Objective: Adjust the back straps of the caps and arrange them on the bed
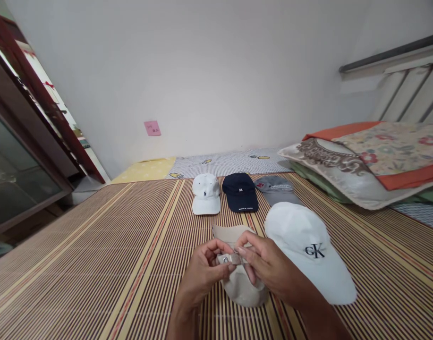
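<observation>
A beige cap (245, 286) lies on the striped mat, its brim pointing away from me and its strap side up between my hands. My left hand (205, 267) pinches the strap near a small metal eyelet. From the right, my right hand (264, 259) grips the other part of the strap, fingertips nearly meeting those of the left. Part of the strap is hidden by the fingers. Close to my right forearm rests a large white cap (301, 231) with black letters on its front.
Behind stand a small white cap (206, 191), a navy cap (239, 191) and a grey cap (278, 189) in a row on the striped mat (96, 245). Pillows (329, 160) and folded bedding lie at the right. A wall (209, 75) with a pink note (152, 128) rises behind.
</observation>
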Demonstrator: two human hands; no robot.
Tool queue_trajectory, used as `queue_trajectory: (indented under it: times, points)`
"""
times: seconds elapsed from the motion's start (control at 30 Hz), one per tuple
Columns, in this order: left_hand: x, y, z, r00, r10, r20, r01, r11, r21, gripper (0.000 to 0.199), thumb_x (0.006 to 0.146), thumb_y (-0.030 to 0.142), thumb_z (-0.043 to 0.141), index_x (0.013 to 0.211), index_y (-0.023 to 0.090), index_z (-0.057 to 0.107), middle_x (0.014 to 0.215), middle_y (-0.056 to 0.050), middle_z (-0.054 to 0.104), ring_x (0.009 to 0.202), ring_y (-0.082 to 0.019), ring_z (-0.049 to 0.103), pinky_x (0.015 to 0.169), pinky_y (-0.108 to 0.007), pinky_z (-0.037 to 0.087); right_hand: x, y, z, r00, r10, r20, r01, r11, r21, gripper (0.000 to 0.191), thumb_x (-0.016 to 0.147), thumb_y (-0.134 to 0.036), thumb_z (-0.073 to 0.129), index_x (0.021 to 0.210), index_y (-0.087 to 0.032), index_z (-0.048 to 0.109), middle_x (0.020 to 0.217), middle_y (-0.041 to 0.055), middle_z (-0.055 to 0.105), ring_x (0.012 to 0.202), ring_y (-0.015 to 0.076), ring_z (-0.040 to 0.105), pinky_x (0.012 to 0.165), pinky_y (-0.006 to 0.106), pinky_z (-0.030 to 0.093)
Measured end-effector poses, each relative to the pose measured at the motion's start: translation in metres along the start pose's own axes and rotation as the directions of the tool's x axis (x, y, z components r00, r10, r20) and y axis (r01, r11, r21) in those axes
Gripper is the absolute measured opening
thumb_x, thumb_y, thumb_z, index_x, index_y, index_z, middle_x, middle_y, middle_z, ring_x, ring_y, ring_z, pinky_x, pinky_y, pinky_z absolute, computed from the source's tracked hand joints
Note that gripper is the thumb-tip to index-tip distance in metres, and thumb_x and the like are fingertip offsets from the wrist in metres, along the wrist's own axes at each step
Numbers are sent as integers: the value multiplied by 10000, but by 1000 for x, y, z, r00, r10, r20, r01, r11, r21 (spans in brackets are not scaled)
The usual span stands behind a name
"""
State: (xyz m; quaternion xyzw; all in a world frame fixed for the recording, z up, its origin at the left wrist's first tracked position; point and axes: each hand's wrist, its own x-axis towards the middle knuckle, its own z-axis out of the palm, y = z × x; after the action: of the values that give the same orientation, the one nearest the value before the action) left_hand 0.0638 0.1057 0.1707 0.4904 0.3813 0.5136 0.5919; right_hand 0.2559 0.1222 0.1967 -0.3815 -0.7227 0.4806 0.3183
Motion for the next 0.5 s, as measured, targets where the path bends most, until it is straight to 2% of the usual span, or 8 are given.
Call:
queue_trajectory:
  times: [0.1,0.17,0.23,0.3,0.33,0.43,0.5]
  points:
    - [1,-2,1,1000,6,19,-5,1000,-26,362,632,317,956,840,162,704,782,1,666,677,-103,569,613,-204,431,-3,-7,2,998,-34,-44,28,992,-124,267,1069,-377,399,1130,-227,612,585,-62,550,576,157,562,609,281,408]
    - [1,-2,1,1000,-2,30,3,999,-32,350,639,310,953,839,162,707,796,-2,669,701,-110,586,635,-208,444,-5,-9,4,996,-54,-68,40,980,-196,346,1079,-407,369,1286,-244,593,700,-19,625,694,192,626,670,310,438]
    - [1,-3,2,999,-15,38,16,999,-36,349,642,310,952,839,163,705,810,-8,673,701,-115,593,639,-217,455,-5,-8,5,993,-85,-81,65,972,-226,379,1081,-428,361,1324,-256,596,936,52,712,911,231,668,778,342,469]
    - [1,-4,0,999,-23,43,24,999,-37,352,649,315,950,847,165,702,793,-8,670,676,-113,582,622,-221,448,-6,-6,4,992,-96,-82,77,975,-208,383,1080,-449,363,1288,-262,625,1115,81,713,1043,246,654,840,350,475]
    - [1,-4,-1,999,-25,43,27,999,-38,355,652,318,949,856,165,702,780,-6,668,662,-110,572,611,-219,437,-6,-5,3,993,-86,-83,69,980,-187,385,1079,-462,369,1280,-264,631,1114,76,711,1030,241,653,829,344,478]
    - [0,-7,-6,1000,-13,24,14,999,-50,368,653,323,952,871,161,704,755,2,661,643,-98,548,595,-206,403,-6,-2,-7,995,-26,-91,15,994,-111,395,1063,-503,421,1301,-254,614,880,20,686,805,200,627,703,308,460]
    - [1,-10,-9,1000,8,9,-7,998,-66,367,647,319,956,862,161,705,745,11,656,645,-92,539,596,-197,395,-7,0,-15,998,-12,-60,8,998,-70,367,1029,-500,501,1221,-223,648,805,2,661,735,183,589,658,291,434]
